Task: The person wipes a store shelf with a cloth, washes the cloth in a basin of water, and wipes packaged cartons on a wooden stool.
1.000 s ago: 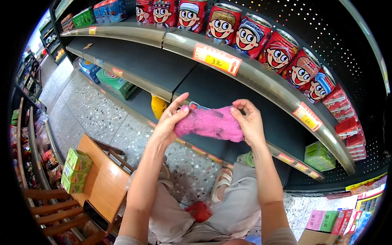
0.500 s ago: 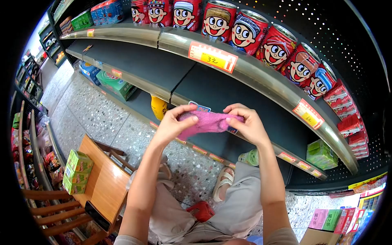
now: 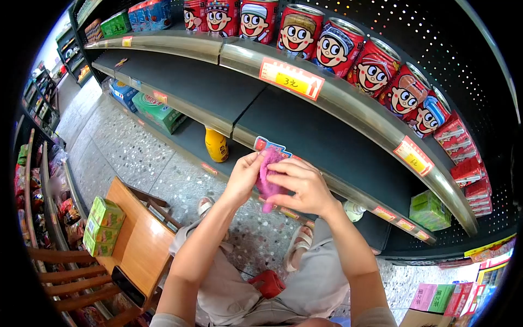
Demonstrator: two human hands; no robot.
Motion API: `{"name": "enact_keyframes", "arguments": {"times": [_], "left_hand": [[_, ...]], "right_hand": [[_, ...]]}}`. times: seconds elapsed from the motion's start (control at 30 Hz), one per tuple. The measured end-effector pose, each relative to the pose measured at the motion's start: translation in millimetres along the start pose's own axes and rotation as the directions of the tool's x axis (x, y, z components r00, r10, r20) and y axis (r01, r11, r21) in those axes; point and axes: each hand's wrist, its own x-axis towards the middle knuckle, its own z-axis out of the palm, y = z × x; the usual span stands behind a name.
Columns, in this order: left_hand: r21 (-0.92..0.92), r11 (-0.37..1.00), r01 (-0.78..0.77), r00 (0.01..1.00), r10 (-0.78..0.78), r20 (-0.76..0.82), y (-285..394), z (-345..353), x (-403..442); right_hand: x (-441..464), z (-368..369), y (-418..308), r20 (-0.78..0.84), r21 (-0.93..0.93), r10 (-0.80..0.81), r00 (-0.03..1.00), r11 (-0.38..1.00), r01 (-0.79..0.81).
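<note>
A pink cloth (image 3: 269, 185) hangs bunched between my hands, in front of the lower shelf edge. My left hand (image 3: 243, 177) pinches its upper left side between thumb and fingers. From the right, my right hand (image 3: 305, 188) closes round the other side, with its fingers bent over the folds and the thumb beneath. Just behind the cloth, a blue and red tag (image 3: 268, 145) sticks up from the shelf edge. The dark middle shelf (image 3: 305, 128) lies beyond my hands.
Red cans with cartoon faces (image 3: 297, 34) line the upper shelf. Below stand a yellow bottle (image 3: 216, 146), a green box (image 3: 158, 113) and a green pack (image 3: 430, 208). A wooden stool (image 3: 143, 231) carrying green cartons (image 3: 103, 226) is at left. A red item (image 3: 267, 284) lies between my legs.
The cloth was stretched sideways between both hands and is now gathered into an upright bunch. My right hand has moved left, close to my left hand. The view has shifted slightly.
</note>
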Motion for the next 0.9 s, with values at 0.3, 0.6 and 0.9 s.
{"name": "enact_keyframes", "arguments": {"times": [0.3, 0.6, 0.9], "left_hand": [[-0.253, 0.943, 0.217, 0.976, -0.203, 0.078, 15, 8, -6], [0.317, 0.938, -0.136, 0.988, 0.15, -0.02, 5, 13, -6], [-0.059, 0.991, -0.123, 0.992, 0.123, -0.004, -7, 19, -4]], "right_hand": [[-8, 10, 28, -0.001, 0.605, 0.557, 0.83, 0.662, -0.443], [-14, 4, 30, -0.001, 0.597, 0.709, 0.705, 0.566, -0.568], [-11, 32, 21, -0.124, 0.555, 0.496, 0.859, 0.752, -0.355]]}}
